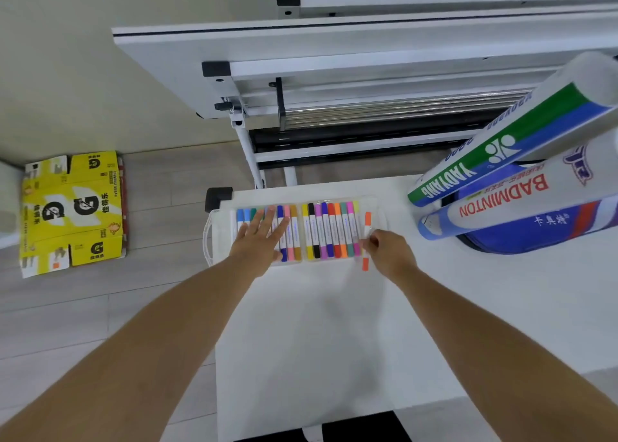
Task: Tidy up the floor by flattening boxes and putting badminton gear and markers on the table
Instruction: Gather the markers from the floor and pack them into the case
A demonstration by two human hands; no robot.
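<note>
A clear marker case (334,201) lies on the white table (301,324), filled with several coloured markers (329,231) in two rows. My left hand (259,239) rests flat and open on the left row. My right hand (388,251) pinches an orange marker (367,227) at the case's right edge. Two shuttlecock tubes lie at the right: a green-and-blue one (501,147) and a white one marked BADMINTON (521,197), both on a blue racket bag (535,241).
A flattened yellow cardboard box (72,211) lies on the wooden floor at the left, by the wall. Beyond the table stand folded white tables (334,50) with metal frames. The near part of the table is bare.
</note>
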